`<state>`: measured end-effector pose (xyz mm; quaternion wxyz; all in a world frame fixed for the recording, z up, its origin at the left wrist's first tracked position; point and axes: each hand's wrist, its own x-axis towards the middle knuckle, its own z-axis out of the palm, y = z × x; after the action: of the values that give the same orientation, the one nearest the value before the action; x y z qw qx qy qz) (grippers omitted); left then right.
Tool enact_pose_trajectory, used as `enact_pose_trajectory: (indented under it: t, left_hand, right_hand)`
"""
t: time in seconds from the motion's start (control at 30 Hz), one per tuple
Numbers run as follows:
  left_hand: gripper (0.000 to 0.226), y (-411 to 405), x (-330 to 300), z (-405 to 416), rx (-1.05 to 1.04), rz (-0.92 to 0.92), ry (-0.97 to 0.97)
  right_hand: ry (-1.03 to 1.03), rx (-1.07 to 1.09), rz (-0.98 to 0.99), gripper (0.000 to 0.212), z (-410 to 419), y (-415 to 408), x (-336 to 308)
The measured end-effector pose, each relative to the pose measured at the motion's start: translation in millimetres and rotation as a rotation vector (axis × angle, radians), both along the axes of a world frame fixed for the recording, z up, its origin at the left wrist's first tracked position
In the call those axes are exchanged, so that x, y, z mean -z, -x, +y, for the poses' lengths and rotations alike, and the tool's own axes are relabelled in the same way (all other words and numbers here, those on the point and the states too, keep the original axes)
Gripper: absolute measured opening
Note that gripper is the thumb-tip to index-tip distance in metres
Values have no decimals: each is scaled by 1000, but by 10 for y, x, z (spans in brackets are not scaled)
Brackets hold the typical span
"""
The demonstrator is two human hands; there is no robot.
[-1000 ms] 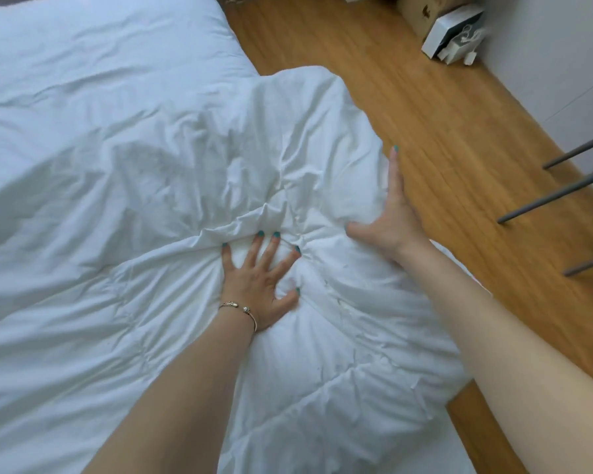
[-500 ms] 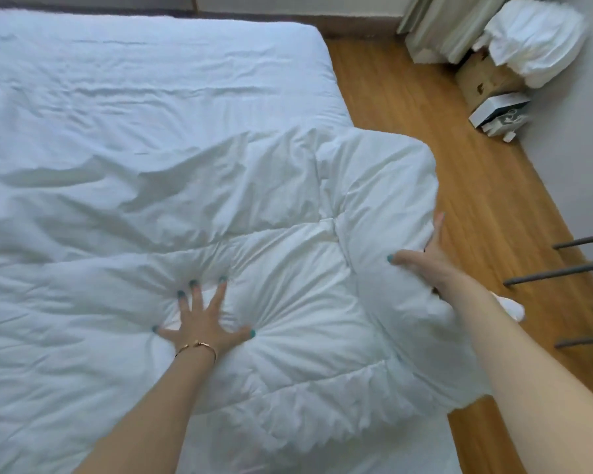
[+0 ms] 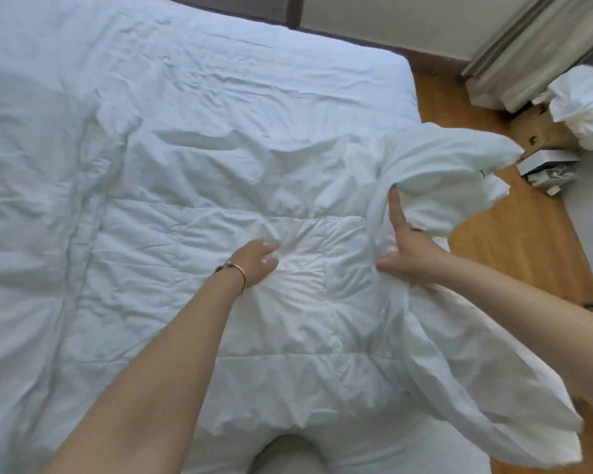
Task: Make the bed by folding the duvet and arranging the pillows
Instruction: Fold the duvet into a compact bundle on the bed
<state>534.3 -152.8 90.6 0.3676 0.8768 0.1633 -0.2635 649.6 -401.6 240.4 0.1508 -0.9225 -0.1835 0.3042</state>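
Duvet (image 3: 435, 172) corner now raised above right-hand (image 3: 409, 254) grip

a bed (image 3: 288, 63) under a white sheet carries a rumpled white duvet (image 3: 202, 234), whose right edge hangs past the side. beside it the wooden floor (image 3: 514, 241) holds a cardboard box (image 3: 541, 131) and a white box (image 3: 546, 164).

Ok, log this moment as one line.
step: folding duvet | left hand: pressing duvet flat | right hand: gripping raised duvet edge over bed side | pillows: none on bed
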Motion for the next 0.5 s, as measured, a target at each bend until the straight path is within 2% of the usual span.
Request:
enact_pose_trajectory:
  t: [0.1,0.2,0.27,0.3,0.4,0.5]
  left_hand:
    - [53,292,-225,340,111,-7,-240]
    - [59,757,-239,700,160,-12,-381]
    - [61,1044,-156,1022,111,7,-368]
    - [62,1164,-106,1178,104,23,-344]
    - [62,1471,-15,1544,117,4,-229]
    - [56,1653,7,1843,35,-83,-48]
  right_hand:
    - [11,-37,-65,122,589,332,129]
    - [-196,126,-63,128,1257,659,344]
    - [-288,189,-59,129,1709,891,511]
    - [-271,199,-59,128,1928,1017,596]
    - [-115,136,-4,123,2419,1365,893]
    - [-10,11,50,119,2714,1546,997]
